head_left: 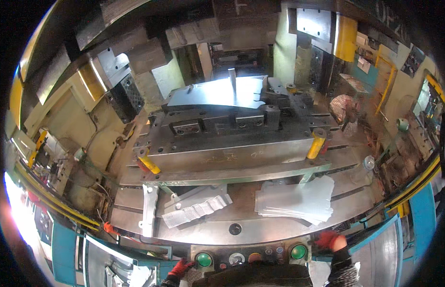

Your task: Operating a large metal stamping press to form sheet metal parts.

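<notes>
Both my hands wear red gloves beside a control box. My left hand (181,268) is just left of the left green push button (203,259), its small visible fingers stretched out and apparently holding nothing. My right hand (331,240) is raised to the right of the right green push button (298,252), fingers extended to the left, with nothing visible in it. Beyond the box, a shiny sheet metal blank (198,94) lies on the dark press die (222,131). Several flat metal blanks (294,200) are fanned in a stack on the press bed's right side.
Bent metal pieces (198,210) and a narrow formed strip (149,210) lie on the bed's left. Yellow posts (316,143) stand at the die's front corners. The upper press (194,33) overhangs it. A metal bin (119,268) with parts stands lower left.
</notes>
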A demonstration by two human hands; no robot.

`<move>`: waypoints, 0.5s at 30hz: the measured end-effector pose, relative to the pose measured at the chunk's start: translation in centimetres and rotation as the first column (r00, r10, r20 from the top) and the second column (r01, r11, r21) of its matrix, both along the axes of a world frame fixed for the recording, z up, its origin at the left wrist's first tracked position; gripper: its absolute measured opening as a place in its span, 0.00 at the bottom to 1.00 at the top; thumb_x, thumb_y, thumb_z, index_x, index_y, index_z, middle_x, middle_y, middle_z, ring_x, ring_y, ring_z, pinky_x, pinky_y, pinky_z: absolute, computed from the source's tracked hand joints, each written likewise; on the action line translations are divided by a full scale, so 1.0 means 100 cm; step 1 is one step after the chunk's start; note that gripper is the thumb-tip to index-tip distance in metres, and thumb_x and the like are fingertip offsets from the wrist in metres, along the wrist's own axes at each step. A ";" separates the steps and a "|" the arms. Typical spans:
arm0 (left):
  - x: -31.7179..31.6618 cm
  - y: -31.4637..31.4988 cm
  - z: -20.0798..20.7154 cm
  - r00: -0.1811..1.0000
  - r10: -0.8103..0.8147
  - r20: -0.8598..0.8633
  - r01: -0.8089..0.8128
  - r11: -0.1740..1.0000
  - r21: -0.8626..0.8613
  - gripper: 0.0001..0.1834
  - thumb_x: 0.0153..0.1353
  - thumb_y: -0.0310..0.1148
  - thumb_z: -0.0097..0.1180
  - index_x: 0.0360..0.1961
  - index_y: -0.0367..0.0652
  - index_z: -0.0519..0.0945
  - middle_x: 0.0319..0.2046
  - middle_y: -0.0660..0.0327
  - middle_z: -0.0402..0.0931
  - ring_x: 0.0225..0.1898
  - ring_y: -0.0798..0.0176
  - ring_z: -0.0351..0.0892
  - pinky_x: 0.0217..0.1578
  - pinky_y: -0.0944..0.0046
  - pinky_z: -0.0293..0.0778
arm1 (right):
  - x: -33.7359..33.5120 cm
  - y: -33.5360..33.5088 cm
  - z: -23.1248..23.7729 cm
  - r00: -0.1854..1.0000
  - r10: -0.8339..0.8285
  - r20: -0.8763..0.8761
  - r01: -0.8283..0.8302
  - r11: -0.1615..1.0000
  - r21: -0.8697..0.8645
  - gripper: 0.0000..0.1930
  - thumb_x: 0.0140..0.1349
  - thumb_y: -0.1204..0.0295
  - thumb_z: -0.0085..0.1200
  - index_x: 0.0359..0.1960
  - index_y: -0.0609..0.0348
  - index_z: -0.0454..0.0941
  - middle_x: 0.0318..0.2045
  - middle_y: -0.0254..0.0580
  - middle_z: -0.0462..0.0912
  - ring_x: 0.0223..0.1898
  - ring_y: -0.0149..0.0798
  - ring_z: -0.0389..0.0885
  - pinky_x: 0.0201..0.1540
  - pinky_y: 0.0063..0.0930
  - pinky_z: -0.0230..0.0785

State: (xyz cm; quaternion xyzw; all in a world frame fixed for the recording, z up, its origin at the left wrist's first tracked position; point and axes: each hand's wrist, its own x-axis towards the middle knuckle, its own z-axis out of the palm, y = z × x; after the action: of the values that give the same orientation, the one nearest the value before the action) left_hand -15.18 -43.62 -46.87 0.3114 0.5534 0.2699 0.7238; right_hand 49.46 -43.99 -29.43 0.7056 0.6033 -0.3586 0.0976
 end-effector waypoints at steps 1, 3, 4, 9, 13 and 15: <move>0.005 -0.010 -0.007 0.834 -0.182 -0.521 0.373 0.883 0.287 0.31 0.45 0.43 0.60 0.45 0.33 0.65 0.41 0.53 0.69 0.41 0.63 0.68 0.39 0.64 0.66 | -0.001 -0.021 -0.033 0.999 -0.023 0.041 0.022 1.000 0.011 0.33 0.41 0.41 0.49 0.33 0.63 0.74 0.29 0.56 0.76 0.35 0.51 0.75 0.39 0.39 0.65; 0.026 -0.008 -0.006 0.789 -0.149 -0.596 0.304 0.938 0.167 0.31 0.43 0.43 0.61 0.42 0.32 0.66 0.38 0.53 0.71 0.38 0.63 0.69 0.36 0.63 0.67 | -0.012 -0.047 -0.105 0.966 -0.240 -0.096 0.251 0.960 0.123 0.39 0.38 0.43 0.55 0.45 0.64 0.65 0.39 0.58 0.73 0.44 0.53 0.71 0.44 0.38 0.64; 0.041 0.002 0.001 0.736 -0.131 -0.665 0.226 0.972 0.058 0.30 0.42 0.44 0.62 0.40 0.31 0.68 0.35 0.53 0.72 0.36 0.63 0.70 0.33 0.62 0.68 | -0.019 -0.058 -0.143 0.910 -0.357 -0.211 0.394 0.902 0.174 0.42 0.35 0.46 0.58 0.48 0.64 0.60 0.43 0.59 0.70 0.46 0.53 0.68 0.45 0.38 0.63; 0.056 0.012 0.016 0.725 -0.110 -0.680 0.164 0.986 0.015 0.27 0.35 0.44 0.66 0.29 0.33 0.71 0.25 0.56 0.74 0.27 0.62 0.72 0.25 0.61 0.69 | -0.041 -0.062 -0.213 0.703 -0.368 -0.609 0.662 0.650 0.373 0.34 0.36 0.74 0.63 0.48 0.63 0.60 0.44 0.45 0.71 0.45 0.39 0.70 0.47 0.30 0.64; 0.038 -0.001 -0.030 0.476 0.054 -0.878 0.211 0.962 0.174 0.26 0.29 0.44 0.69 0.22 0.33 0.72 0.20 0.56 0.74 0.21 0.64 0.72 0.22 0.62 0.69 | -0.054 -0.060 -0.189 0.651 -0.447 -0.613 0.728 0.597 0.337 0.35 0.34 0.76 0.63 0.48 0.64 0.60 0.43 0.45 0.72 0.46 0.39 0.70 0.48 0.30 0.62; 0.031 -0.002 -0.036 0.559 0.011 -0.829 0.209 0.966 0.153 0.27 0.29 0.43 0.69 0.23 0.33 0.71 0.19 0.56 0.74 0.18 0.67 0.71 0.19 0.62 0.68 | -0.054 -0.063 -0.197 0.711 -0.530 -0.462 0.697 0.617 0.364 0.38 0.33 0.72 0.65 0.50 0.64 0.59 0.44 0.47 0.71 0.47 0.41 0.69 0.48 0.30 0.62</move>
State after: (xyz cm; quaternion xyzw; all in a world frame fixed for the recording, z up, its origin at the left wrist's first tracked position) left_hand -12.11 -43.86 -50.47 0.5148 0.7723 0.1152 0.3539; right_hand 44.03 -50.34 -49.13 0.8038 0.4006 -0.3010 -0.3206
